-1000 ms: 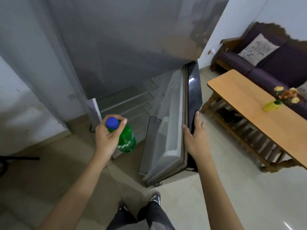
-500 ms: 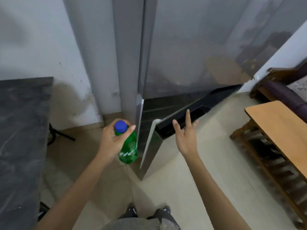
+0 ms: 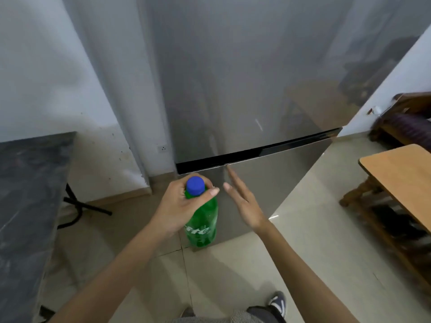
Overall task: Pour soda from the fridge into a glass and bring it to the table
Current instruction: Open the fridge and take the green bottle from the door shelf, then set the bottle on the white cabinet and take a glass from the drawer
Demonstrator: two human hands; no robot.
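Observation:
My left hand point(image 3: 179, 207) grips the neck of a green soda bottle point(image 3: 203, 224) with a blue cap point(image 3: 195, 186), holding it upright in front of the fridge. My right hand point(image 3: 242, 201) is flat, fingers straight and together, against the lower door of the steel fridge point(image 3: 268, 178), which sits flush with the fridge body. The wooden table point(image 3: 401, 176) stands at the right. No glass is in view.
A dark stone counter point(image 3: 28, 194) fills the left side, with a black metal stand point(image 3: 79, 206) on the floor beside it. A purple sofa with a wooden frame point(image 3: 405, 122) stands at the far right behind the table. My feet are at the bottom edge on pale floor tiles.
My right hand has pushed the lower fridge door from wide open to shut. My view has turned left, so the counter has come in and the table has slid right. The bottle stays in my left hand.

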